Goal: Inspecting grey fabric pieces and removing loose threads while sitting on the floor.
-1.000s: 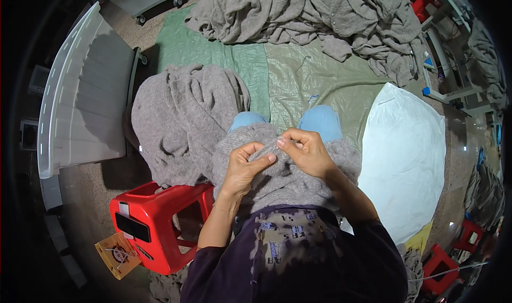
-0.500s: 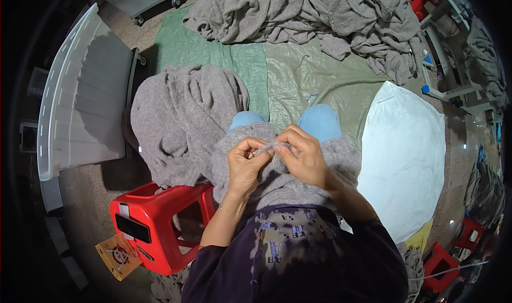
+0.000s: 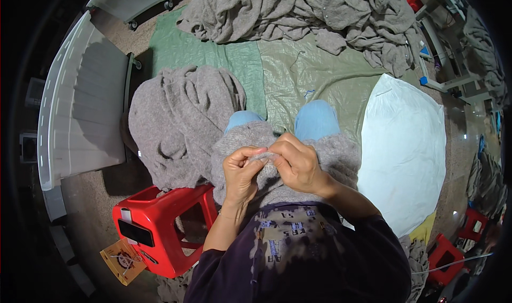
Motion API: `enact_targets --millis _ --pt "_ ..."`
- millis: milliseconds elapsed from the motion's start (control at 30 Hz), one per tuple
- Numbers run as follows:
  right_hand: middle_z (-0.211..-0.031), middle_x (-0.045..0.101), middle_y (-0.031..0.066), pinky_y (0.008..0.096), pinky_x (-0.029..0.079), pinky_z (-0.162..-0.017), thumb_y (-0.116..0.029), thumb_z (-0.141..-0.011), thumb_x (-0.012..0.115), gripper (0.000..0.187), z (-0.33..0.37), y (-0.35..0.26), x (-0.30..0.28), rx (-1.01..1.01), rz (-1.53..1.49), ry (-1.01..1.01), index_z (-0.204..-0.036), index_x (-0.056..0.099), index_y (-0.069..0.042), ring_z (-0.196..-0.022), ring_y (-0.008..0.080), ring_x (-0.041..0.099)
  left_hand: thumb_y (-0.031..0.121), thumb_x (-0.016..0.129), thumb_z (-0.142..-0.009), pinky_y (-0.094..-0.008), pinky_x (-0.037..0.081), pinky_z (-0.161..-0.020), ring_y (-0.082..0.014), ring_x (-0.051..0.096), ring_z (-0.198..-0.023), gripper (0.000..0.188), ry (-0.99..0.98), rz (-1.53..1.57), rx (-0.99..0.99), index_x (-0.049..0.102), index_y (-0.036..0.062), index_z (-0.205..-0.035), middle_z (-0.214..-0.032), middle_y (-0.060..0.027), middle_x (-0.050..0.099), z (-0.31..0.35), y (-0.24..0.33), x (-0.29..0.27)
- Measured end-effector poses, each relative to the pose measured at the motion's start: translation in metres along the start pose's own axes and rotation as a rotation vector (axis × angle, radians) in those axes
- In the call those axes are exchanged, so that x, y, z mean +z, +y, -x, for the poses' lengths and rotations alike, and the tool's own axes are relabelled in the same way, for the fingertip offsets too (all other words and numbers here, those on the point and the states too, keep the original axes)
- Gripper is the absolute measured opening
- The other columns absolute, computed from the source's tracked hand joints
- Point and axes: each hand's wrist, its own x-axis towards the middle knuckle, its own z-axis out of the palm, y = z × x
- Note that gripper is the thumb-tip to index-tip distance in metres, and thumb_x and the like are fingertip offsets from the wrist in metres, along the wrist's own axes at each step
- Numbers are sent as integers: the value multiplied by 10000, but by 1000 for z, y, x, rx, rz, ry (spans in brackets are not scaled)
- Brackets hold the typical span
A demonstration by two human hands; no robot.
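A grey knitted garment (image 3: 337, 156) lies spread over my lap, above my light blue trouser knees (image 3: 317, 120). My left hand (image 3: 240, 174) pinches a narrow edge of the grey knit (image 3: 261, 157) between thumb and fingers. Close beside it, my right hand (image 3: 300, 164) grips the same edge with thumb and bent fingers. The short strip of edge is stretched between the two fingertips. Whether a needle or thread is in the fingers is too small to make out.
On my left, a heap of grey knits (image 3: 176, 122) sits beside a red stool (image 3: 160, 225) carrying a black phone (image 3: 136, 233). A wheeled white bin (image 3: 88, 100) stands farther left. A stuffed white sack (image 3: 402, 154) is at my right. More grey knits (image 3: 298, 10) lie on the tarp (image 3: 288, 74) ahead.
Both hands have shifted slightly down and left, with the pinched edge drawn between them. My right fingers have curled further over the knit. The view has moved slightly.
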Motion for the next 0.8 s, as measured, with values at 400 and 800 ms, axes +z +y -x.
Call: enact_targets --millis 400,800 --pt "-827 552 129 331 485 -625 13 -693 711 274 14 16 -49 250 87 -198 -946 607 -1 -791 267 605 -96 605 -745 -165 399 -569 -29 521 -622 157 183 -52 13 638 -13 -873 -774 3 616 -19 2 -26" --pt "-754 626 94 254 480 -713 98 -737 524 178 29 14 -71 597 36 348 -887 581 23 -747 155 620 92 622 -864 -251 470 -754 -112 603 -787 96 22 161 -125 633 0 -892 -885 -61 663 -12 27 -21"
